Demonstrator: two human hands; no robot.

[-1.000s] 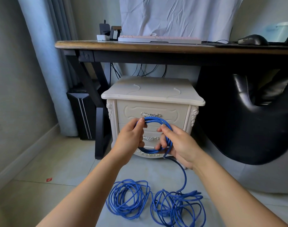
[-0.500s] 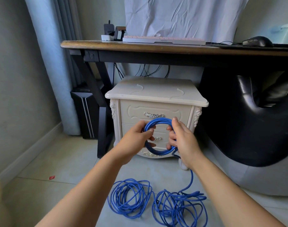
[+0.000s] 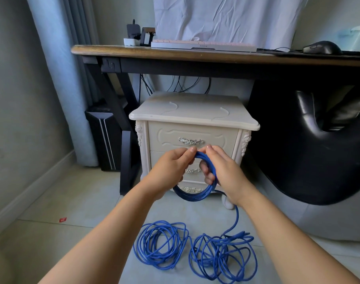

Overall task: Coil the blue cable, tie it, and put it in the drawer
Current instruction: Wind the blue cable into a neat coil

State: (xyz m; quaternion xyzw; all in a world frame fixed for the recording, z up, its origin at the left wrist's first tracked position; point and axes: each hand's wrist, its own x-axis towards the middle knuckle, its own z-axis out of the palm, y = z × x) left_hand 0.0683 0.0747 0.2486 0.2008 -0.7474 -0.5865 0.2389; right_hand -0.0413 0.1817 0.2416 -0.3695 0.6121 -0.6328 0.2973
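A small coil of blue cable [image 3: 195,196] hangs between both hands in front of the white nightstand [image 3: 193,113]. My left hand [image 3: 171,171] pinches the top of the coil. My right hand [image 3: 222,171] grips the coil's right side, fingers curled through the loop. From that hand the cable runs down to two loose heaps of blue cable [image 3: 197,251] on the floor tiles. The upper drawer [image 3: 169,138] with its silver handle [image 3: 191,141] is closed, and so is the lower drawer behind the hands.
A wooden desk [image 3: 195,56] spans above the nightstand, carrying a keyboard [image 3: 203,45] and a mouse [image 3: 322,47]. A black chair [image 3: 318,152] fills the right side. A black PC tower [image 3: 105,138] and a blue curtain [image 3: 66,78] stand at left.
Both hands have come together at the top of the coil. The coil now hangs lower below the hands.
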